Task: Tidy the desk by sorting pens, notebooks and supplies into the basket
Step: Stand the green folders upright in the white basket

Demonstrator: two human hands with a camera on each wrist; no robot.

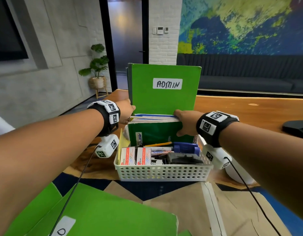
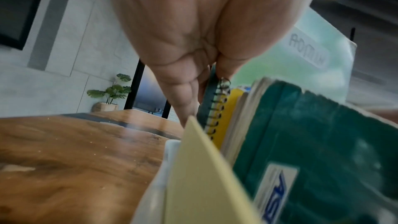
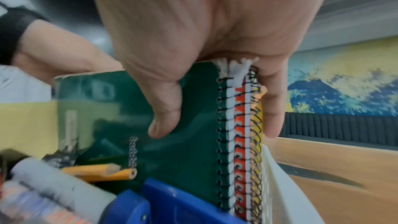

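Note:
A white perforated basket (image 1: 162,172) stands mid-desk, filled with paper-clip boxes (image 1: 135,156), markers, pencils (image 3: 103,171), a blue punch (image 1: 186,148) and a black stapler. At its back a stack of spiral notebooks stands upright, with a dark green notebook (image 1: 157,133) in front and a tall green book labelled ADMIN (image 1: 164,96) behind. My left hand (image 1: 130,113) pinches the stack's left upper edge. My right hand (image 1: 181,123) grips the right edge, thumb on the dark green cover (image 3: 183,142) and fingers behind the spirals.
Two green folders (image 1: 99,212) lie at the near left and brown envelopes (image 1: 189,210) at the near right. A white object (image 1: 239,176) sits right of the basket, and a black one (image 1: 297,130) at the far right. A yellow pad (image 2: 204,168) leans inside the basket's left wall.

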